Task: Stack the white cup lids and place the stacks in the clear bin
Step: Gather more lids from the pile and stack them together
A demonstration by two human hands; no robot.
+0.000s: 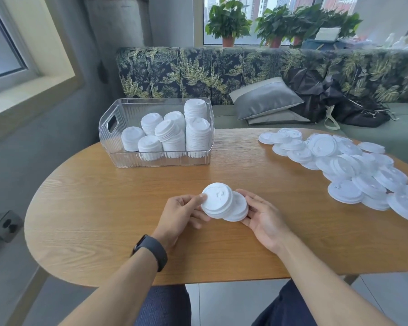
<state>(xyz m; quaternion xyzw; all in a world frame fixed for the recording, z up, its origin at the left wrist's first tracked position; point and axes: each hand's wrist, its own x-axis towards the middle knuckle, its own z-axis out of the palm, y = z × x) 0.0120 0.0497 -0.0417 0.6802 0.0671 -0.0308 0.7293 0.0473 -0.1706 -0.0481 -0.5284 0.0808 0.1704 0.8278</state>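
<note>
Head view looks down on a rounded wooden surface (104, 208) whose curved left edge and straight near edge both show. Broad bare wood lies between the hands and the clear bin (118, 158), and more to the left of the hands. The bin stands at the far left of the surface, its long axis running left to right, with a handle cutout in its left end. Inside it, several stacks of white lids (172, 132) stand upright, some leaning a little.

Near the middle of the surface, the left hand (184, 215) pinches a white cup lid (217, 201) by its left rim, thumb on top; this lid tilts, top face toward the camera, and overlaps a second lid (239, 208) that lies lower and to the right. The right hand (264, 215) cups that second lid from the right, fingers curled round its edge. So each grip is narrow and holds a lid.

Loose lids (339, 165) sprawl in an overlapping pile along the right side, reaching the right edge.
</note>
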